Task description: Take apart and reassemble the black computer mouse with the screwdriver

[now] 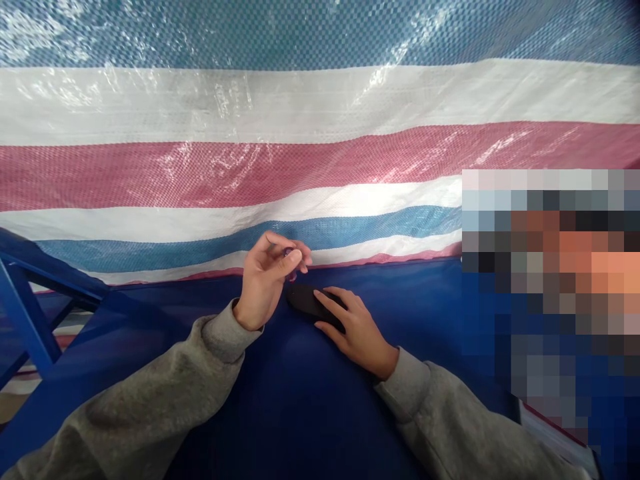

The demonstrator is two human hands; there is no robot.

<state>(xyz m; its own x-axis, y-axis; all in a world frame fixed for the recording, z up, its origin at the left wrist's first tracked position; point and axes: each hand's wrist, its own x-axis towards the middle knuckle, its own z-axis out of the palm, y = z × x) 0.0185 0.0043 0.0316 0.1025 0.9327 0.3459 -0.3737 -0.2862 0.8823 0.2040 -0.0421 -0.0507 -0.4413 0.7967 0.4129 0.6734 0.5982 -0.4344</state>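
My left hand is raised above the table, and its thumb and fingers pinch a small dark purple object, mostly hidden by the fingertips. My right hand lies lower and to the right, its fingers curved over the end of a black oblong object. That object rests on the blue table surface. Its shape looks like a computer mouse or small case, but I cannot tell which. Grey sweatshirt sleeves cover both forearms.
A striped plastic tarpaulin hangs behind the table's far edge. A blue metal frame stands at the left. A pixelated patch hides the right side of the view, and what lies there is hidden.
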